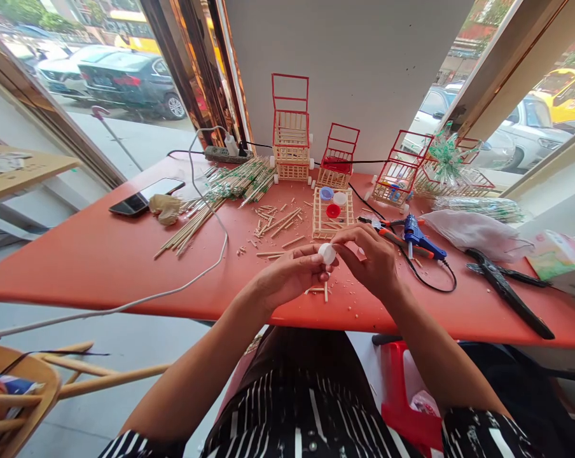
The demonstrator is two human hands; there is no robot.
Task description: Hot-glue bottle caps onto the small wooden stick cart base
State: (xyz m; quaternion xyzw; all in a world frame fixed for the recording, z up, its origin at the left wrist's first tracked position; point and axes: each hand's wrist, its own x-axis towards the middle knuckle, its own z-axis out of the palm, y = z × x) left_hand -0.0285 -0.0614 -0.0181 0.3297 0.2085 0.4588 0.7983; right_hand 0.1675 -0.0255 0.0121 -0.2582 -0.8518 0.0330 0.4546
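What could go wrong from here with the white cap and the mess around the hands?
Both hands, left hand and right hand, pinch the small white cap above the table edge; it could slip off onto the floor. The glue gun lies just beside the right hand and might burn it if hot.

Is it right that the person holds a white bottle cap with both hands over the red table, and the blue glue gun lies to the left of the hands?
Not quite. In the head view both hands, left hand and right hand, do hold the white bottle cap over the red table, but the blue glue gun lies to the right of the hands, not the left.
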